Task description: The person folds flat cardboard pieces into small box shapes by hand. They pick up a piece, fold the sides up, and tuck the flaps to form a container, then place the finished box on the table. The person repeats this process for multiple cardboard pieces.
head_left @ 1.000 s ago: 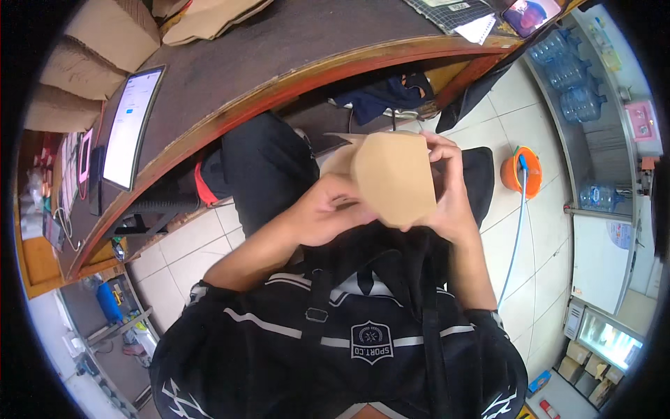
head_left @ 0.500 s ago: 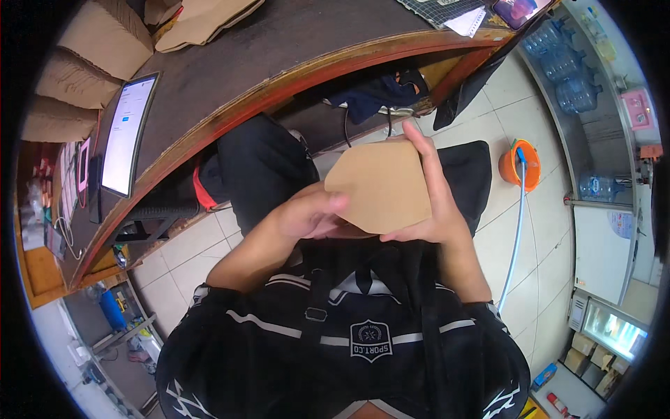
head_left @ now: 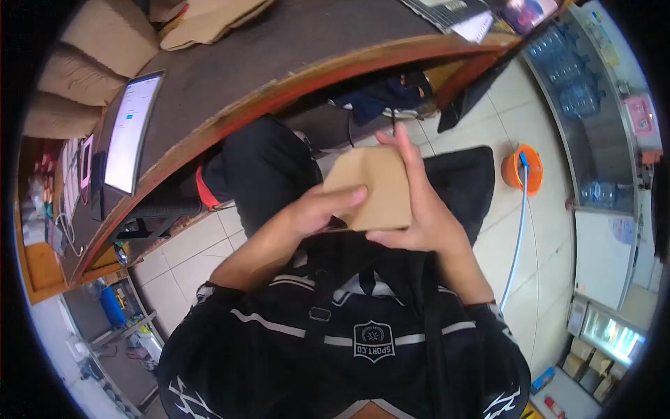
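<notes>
A tan piece of cardboard (head_left: pixel 384 188) with slanted corners is held above my lap, bent along a crease so that its left part angles away from the rest. My left hand (head_left: pixel 313 211) grips its lower left side, thumb lying across the face and fingers hidden behind. Along the right edge my right hand (head_left: pixel 429 216) holds it between the thumb below and the long fingers that reach up the side. Whether it is one sheet or several layers, I cannot tell.
A dark wooden table (head_left: pixel 230 66) with a worn reddish edge curves across beyond my knees. On it are a lit tablet-like screen (head_left: pixel 131 133), stacked brown cardboard (head_left: pixel 112 42) and a flat cardboard piece (head_left: pixel 209 19). An orange bucket (head_left: pixel 513 174) stands on the tiled floor at right.
The cardboard has gone from nearly flat to creased and bent. My left thumb has slid rightward over its face, and my right hand has moved slightly left, narrowing the piece.
</notes>
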The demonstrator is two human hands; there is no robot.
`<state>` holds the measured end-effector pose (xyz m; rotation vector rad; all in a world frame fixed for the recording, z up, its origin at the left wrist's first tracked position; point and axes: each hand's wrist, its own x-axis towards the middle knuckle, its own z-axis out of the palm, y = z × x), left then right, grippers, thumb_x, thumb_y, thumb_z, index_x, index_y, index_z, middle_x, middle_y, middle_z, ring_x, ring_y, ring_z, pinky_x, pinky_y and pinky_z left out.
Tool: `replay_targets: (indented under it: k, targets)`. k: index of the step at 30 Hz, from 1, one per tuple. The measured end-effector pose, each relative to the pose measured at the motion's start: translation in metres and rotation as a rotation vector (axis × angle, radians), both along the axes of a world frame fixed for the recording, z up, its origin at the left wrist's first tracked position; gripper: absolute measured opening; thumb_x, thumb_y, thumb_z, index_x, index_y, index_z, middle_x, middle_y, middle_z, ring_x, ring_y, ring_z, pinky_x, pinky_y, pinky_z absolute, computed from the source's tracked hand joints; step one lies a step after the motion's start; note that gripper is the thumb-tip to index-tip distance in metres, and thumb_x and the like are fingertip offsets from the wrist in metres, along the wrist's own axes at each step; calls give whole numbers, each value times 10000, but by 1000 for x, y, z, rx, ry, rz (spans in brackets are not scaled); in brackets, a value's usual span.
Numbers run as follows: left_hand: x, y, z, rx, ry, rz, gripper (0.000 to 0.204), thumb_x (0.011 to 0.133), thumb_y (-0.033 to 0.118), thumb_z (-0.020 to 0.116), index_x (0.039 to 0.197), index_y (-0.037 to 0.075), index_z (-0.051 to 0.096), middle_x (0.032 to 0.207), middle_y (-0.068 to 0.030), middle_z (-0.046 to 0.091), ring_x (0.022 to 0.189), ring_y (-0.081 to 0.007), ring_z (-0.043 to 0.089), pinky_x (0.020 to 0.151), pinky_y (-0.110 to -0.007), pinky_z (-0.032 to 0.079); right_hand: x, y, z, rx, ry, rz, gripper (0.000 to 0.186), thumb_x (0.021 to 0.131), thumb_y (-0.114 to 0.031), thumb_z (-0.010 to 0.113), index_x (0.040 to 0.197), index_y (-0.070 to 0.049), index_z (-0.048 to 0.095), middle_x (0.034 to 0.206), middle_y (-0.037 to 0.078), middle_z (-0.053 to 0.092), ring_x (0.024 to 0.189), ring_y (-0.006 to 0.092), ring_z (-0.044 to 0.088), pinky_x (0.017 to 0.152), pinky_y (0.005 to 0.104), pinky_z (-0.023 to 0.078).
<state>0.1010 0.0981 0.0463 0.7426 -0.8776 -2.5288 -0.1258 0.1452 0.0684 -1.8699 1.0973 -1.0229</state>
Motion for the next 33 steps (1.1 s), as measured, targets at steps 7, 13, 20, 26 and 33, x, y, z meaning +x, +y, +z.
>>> replay_targets:
  k: [7, 13, 20, 26, 33]
  targets:
    - [-4, -13, -13, 48, 220, -19, 556, 1035, 254, 652, 1505, 15, 477, 1440, -123, 606, 1304, -242, 610, 1107, -427, 493, -10, 4, -12, -30, 11, -64, 1279, 701, -474, 884, 1642, -1, 157, 1467, 258, 401, 1360, 414, 428, 1171, 486, 331]
    - [6, -20, -3, -36, 156, -51, 536, 1082, 328, 579, 1499, 9, 471, 1423, -114, 602, 1326, -224, 578, 1125, -390, 465, 0, -13, -2, -120, 17, -28, 950, 699, -371, 888, 1492, -79, 456, 1334, 235, 451, 1269, 425, 465, 1114, 504, 381]
    - [17, -15, -14, 48, 235, 25, 549, 1087, 336, 561, 1502, -5, 452, 1456, -138, 571, 1341, -259, 573, 1131, -438, 476, 19, -20, -29, -211, -71, -77, 998, 788, -603, 807, 1483, -19, 393, 1351, 231, 437, 1310, 377, 444, 1120, 488, 378]
    - [13, -10, -10, 31, 234, 49, 623, 1081, 345, 552, 1563, 1, 361, 1513, -164, 518, 1400, -278, 519, 1181, -445, 409, 30, -31, -24, -358, -162, -93, 1026, 745, -526, 881, 1492, -52, 361, 1454, 285, 376, 1370, 433, 405, 1134, 547, 363]
    - [20, -22, -4, -372, 49, 400, 565, 1060, 374, 590, 1487, 38, 431, 1335, -113, 606, 1199, -230, 642, 981, -397, 569, 22, -41, -17, -390, 70, -63, 918, 848, -616, 757, 1486, -66, 391, 1535, 326, 337, 1411, 448, 379, 1149, 571, 341]
